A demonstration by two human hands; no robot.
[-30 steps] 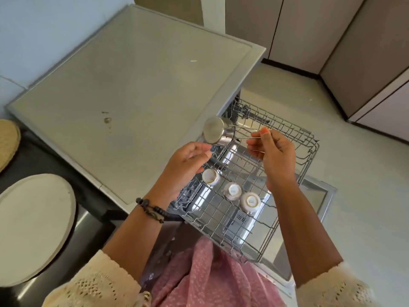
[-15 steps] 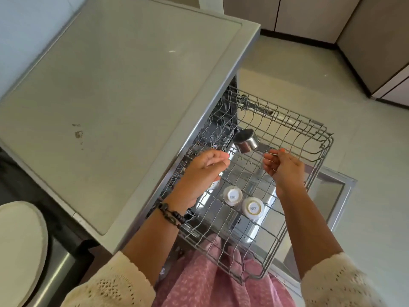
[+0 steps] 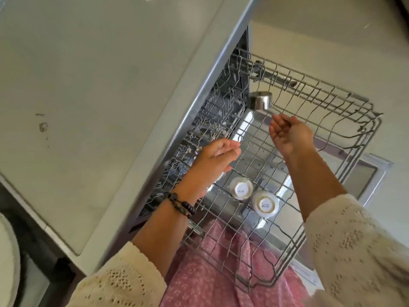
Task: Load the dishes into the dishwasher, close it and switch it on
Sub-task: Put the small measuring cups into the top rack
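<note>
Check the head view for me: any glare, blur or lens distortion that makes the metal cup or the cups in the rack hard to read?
Head view: wide-angle bending curves the countertop edge; bright glare off the open door under the rack; the steel cup shows highlights yet stays readable; right hand slightly soft; the two white cups have legible base print.

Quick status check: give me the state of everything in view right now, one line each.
Dishwasher door: open, folded down.
Upper rack: pulled out.
Steel cup: upside down, over the rack's far end.
Two white cups: upside down in rack.
Right hand: pinches the steel cup's handle.
Left hand: open, holds nothing.
</note>
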